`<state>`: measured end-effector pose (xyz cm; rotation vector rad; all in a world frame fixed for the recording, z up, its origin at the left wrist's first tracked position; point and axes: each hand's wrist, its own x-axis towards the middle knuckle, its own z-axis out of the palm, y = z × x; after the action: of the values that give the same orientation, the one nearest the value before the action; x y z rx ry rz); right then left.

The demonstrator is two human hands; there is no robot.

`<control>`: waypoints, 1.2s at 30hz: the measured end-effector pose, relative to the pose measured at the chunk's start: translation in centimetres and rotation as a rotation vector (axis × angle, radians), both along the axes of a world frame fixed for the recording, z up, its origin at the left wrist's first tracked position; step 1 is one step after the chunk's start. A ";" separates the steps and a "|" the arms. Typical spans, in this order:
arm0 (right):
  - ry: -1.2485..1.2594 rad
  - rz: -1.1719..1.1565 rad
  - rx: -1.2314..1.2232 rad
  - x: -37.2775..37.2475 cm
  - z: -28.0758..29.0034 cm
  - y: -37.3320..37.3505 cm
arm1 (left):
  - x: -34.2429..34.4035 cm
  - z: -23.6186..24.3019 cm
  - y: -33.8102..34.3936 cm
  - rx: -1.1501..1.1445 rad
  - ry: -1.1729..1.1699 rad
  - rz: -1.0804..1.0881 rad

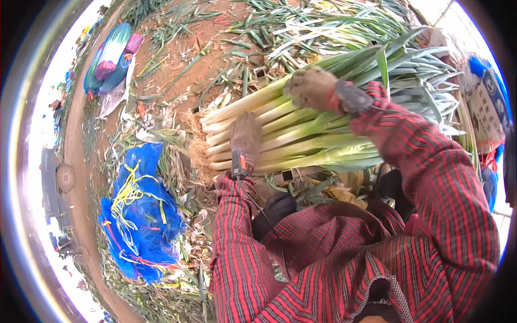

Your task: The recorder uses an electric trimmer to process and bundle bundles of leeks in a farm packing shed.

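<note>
Leeks [323,129] are lying side by side in the head view, passing beneath the left grip [246,137] and the right grip [314,89]. The left grip is lying flat across the white stems, its fingers extending away from the person and closing around nothing visible. The right grip is curling over the farthest stems; how tightly it is closing, or whether it is holding one, I cannot tell. Pale roots [199,145] are spreading just left of the left grip, while green leaf tops [425,78] are fanning out to the right of the right grip. A small dark device [237,164] is sitting at the left grip's wrist. Nearer the person and well left of the left grip, a blue net [161,215] is lying on the littered ground with yellow cord [126,196] tangling over it. Beyond the right grip, loose leaves [323,27] are heaping up, and farther off to its left, wrapped bundles [112,48] are resting together.
</note>
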<state>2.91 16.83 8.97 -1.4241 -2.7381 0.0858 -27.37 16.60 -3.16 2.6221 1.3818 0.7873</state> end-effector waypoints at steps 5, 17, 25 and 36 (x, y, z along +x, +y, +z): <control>-0.176 -0.154 0.269 8.4 2.2 -5.4 | 0.1 -0.8 -0.2 -0.038 -0.022 -0.029; -0.316 -0.125 0.559 11.4 -2.5 -6.3 | 12.4 4.3 -0.9 -0.241 -0.219 0.004; 0.027 -0.250 0.302 11.8 -0.7 -6.2 | 23.2 5.8 -3.6 -0.071 -0.203 0.151; -0.181 -0.919 0.200 37.4 4.6 -14.3 | 23.2 4.8 -3.2 0.059 -0.158 0.121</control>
<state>40.31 2.51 13.57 -2.5112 -1.8429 -0.3536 -4.22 13.43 1.63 2.4738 1.5051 1.0407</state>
